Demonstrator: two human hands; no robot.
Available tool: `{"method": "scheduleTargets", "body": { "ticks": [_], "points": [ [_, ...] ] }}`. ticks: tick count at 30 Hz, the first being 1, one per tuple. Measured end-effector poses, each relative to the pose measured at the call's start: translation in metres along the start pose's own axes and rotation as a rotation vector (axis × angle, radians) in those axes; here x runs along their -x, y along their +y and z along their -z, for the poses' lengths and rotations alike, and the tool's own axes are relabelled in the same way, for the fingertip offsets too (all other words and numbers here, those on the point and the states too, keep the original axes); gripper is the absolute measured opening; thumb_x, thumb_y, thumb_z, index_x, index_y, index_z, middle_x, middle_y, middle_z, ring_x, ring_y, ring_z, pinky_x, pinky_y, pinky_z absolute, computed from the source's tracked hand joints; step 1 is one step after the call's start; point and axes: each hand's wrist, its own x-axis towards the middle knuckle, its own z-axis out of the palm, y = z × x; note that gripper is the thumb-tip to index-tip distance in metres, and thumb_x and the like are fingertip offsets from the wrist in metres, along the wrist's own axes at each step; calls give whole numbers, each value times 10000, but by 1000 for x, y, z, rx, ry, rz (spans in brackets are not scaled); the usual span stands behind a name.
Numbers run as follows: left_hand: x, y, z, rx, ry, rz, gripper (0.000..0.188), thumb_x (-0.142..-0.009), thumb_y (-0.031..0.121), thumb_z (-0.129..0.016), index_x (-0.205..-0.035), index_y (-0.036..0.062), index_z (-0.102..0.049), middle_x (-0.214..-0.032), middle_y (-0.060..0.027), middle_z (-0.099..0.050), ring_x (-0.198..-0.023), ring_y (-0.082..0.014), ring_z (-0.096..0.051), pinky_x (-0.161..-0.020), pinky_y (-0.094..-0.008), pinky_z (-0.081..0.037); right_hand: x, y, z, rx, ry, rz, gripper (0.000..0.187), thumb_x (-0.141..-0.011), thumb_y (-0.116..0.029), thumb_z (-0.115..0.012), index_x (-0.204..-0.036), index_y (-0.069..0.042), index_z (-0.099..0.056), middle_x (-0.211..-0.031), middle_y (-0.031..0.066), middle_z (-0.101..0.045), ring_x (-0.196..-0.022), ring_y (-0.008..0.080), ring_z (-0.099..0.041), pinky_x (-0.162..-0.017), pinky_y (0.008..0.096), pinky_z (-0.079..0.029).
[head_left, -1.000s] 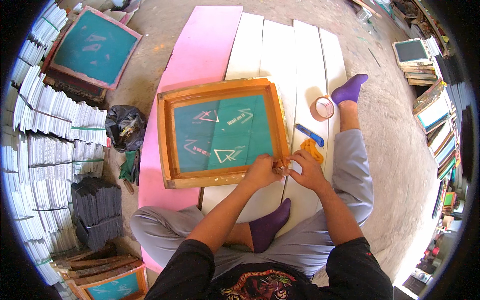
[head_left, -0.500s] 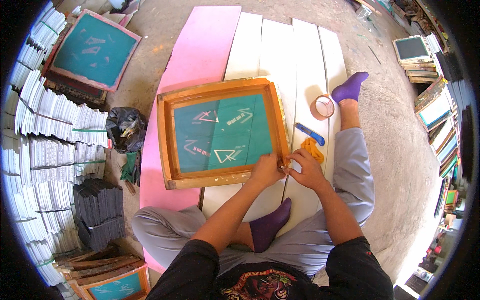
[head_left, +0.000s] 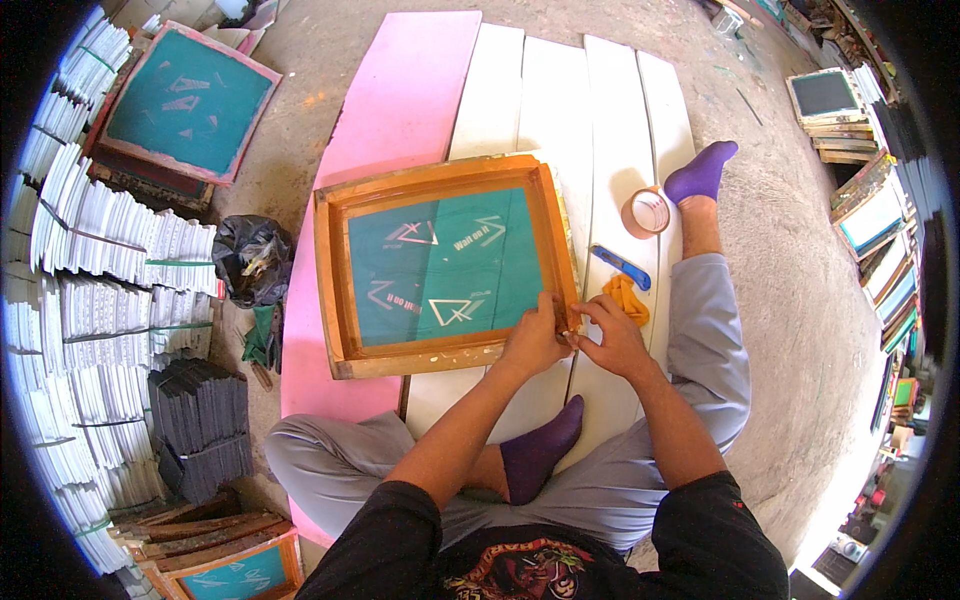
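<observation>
"At the near right corner of the wooden frame [head_left: 430, 358], how are your hands placed?"

"Your left hand [head_left: 534, 340] reaches over the near rail, and your right hand [head_left: 614, 340] faces it from the right side. The fingertips of both meet closely at that corner."

"State of the grip?"

"On each hand the fingers are bent, with thumb and forefinger a little apart. Whether either hand is closed on something small cannot be told; the fingers hide the contact."

"Position of the frame?"

"It lies on the bench [head_left: 560, 110], across pink and white boards, ahead of your folded left leg. Its green mesh [head_left: 490, 285] carries pale triangular designs and lettering."

"Items nearby?"

"Just beyond your right hand lies a crumpled yellow cloth [head_left: 625, 299], with a blue cutter [head_left: 620, 267] next to it. Farther out, a roll of brown tape [head_left: 631, 217] sits beside your right sock [head_left: 700, 174]. On the floor to your left are a black plastic bag [head_left: 238, 247] and stacks of white paper [head_left: 110, 225]"
</observation>
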Motion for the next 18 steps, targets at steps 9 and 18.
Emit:
{"method": "scheduleTargets", "body": {
  "ticks": [9,18],
  "points": [
    [-2,13,1,-11,-65,61,726,-755,122,-867,-1297,33,-391,-1124,-244,-707,-1080,-466,-687,-909,-516,-565,1,-2,2,3,19,-4,529,-818,-228,-790,-1314,-117,-642,-1179,127,-602,-1062,330,-644,-899,426,-535],
    [-2,-4,-11,39,-11,-13,691,-780,75,-830,-1309,21,-388,-1122,-238,-681,-1104,-468,-663,-933,-517,-548,1,4,-4,30,87,63,519,-804,-198,-811,-1288,-91,-660,-1107,113,-611,-866,251,-658,-780,362,-547]
  ]
}}
